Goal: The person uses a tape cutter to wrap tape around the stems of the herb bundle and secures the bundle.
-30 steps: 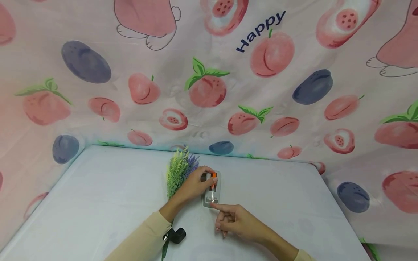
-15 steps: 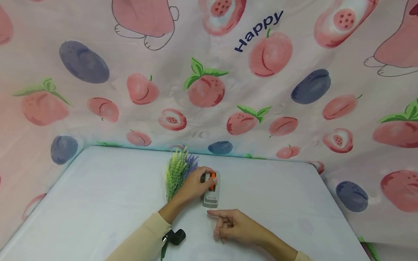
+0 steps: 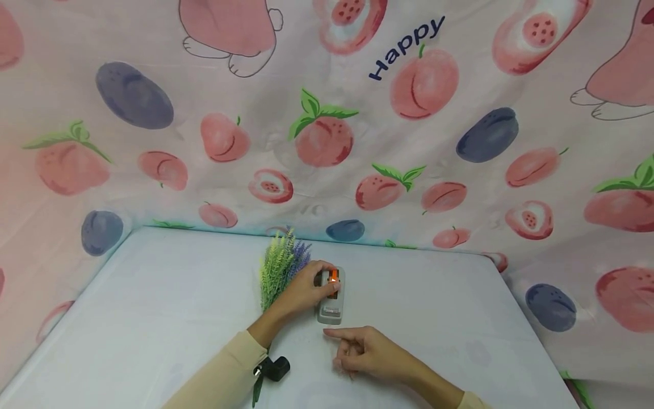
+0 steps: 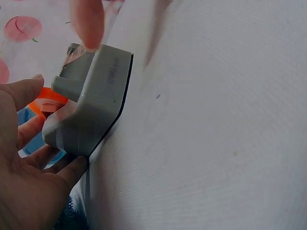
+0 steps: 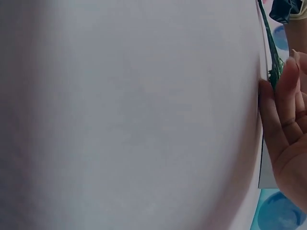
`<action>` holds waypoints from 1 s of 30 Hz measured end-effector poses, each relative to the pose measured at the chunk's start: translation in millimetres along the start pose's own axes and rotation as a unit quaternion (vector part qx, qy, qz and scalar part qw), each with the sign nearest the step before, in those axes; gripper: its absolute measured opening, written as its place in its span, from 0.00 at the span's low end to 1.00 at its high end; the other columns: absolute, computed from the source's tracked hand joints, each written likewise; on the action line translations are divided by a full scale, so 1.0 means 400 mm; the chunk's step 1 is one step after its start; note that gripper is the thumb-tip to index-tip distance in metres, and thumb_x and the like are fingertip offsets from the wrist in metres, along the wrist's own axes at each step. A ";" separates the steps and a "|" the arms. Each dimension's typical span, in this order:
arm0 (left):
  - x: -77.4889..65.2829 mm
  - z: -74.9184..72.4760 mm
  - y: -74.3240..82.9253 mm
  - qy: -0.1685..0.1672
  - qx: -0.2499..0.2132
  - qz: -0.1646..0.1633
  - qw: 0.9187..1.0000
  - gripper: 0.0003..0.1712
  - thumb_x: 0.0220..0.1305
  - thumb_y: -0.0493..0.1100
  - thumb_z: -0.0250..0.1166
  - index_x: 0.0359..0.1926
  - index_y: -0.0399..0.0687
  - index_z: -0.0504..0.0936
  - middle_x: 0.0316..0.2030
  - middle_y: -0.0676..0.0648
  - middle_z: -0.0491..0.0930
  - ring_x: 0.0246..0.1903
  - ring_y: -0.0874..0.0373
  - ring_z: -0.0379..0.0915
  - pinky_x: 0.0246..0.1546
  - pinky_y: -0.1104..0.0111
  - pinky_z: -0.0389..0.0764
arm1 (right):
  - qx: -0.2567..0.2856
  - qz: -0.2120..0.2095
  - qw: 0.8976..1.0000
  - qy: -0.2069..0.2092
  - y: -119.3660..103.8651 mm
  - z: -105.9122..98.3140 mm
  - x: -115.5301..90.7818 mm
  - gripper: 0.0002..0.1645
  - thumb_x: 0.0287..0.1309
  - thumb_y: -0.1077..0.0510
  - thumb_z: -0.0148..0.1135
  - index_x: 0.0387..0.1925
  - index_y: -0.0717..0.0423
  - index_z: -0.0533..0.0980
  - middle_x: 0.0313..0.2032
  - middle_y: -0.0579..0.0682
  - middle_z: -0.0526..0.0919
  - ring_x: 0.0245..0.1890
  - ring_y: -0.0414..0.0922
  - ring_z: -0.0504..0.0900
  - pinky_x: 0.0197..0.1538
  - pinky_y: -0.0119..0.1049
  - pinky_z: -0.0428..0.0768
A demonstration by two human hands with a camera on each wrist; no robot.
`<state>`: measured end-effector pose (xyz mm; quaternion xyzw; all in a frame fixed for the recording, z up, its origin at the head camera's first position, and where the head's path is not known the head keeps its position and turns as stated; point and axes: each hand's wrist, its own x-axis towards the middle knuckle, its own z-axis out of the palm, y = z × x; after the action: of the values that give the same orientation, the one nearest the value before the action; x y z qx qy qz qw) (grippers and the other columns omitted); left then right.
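Note:
A grey tape dispenser with an orange core stands upright on the white table. My left hand holds its far end, thumb over the core and fingers round the side. In the left wrist view, the dispenser shows its toothed cutter, with a bit of clear tape at it. My right hand is just nearer to me than the dispenser, index finger stretched out to the left and the other fingers bent, with nothing visible in it. Its fingertip appears near the cutter; contact is unclear.
Artificial lavender stems, green-yellow and purple, lie left of the dispenser, partly under my left forearm. A black wrist camera is strapped to that arm. A fruit-printed cloth hangs behind the white table.
My right index fingertip was at the dispenser's near end and has drawn back a little toward me, off it. My left hand and the dispenser have stayed in place.

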<state>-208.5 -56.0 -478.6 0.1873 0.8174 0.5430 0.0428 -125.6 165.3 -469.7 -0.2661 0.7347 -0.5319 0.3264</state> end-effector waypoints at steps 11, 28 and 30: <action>0.000 0.000 -0.007 -0.009 -0.006 0.001 1.000 0.21 0.70 0.50 0.67 0.59 0.49 0.78 0.55 0.46 0.77 0.54 0.53 0.74 0.57 0.53 0.75 | 0.021 -0.031 0.999 -0.004 -0.009 0.000 -0.011 0.38 0.66 0.66 0.65 0.75 0.54 0.65 0.36 0.52 0.86 0.25 0.43 0.86 0.33 0.39 0.86; -0.002 0.000 0.002 -0.001 -0.003 0.007 1.000 0.20 0.70 0.48 0.67 0.58 0.46 0.79 0.55 0.43 0.77 0.54 0.51 0.74 0.57 0.50 0.75 | -0.034 -0.062 0.997 0.010 -0.023 0.005 -0.027 0.21 0.61 0.58 0.72 0.55 0.60 0.82 0.38 0.50 0.88 0.31 0.38 0.87 0.36 0.36 0.86; -0.003 -0.001 0.004 -0.002 -0.002 0.006 1.000 0.20 0.70 0.49 0.67 0.58 0.46 0.79 0.55 0.43 0.77 0.53 0.51 0.75 0.56 0.51 0.76 | -0.046 -0.070 0.996 0.006 -0.024 0.004 -0.027 0.23 0.60 0.58 0.72 0.57 0.58 0.82 0.39 0.50 0.88 0.32 0.37 0.86 0.35 0.33 0.85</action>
<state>-207.1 -56.1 -477.2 0.1931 0.8151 0.5446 0.0415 -117.2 169.4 -458.6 -0.3285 0.7401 -0.5204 0.2711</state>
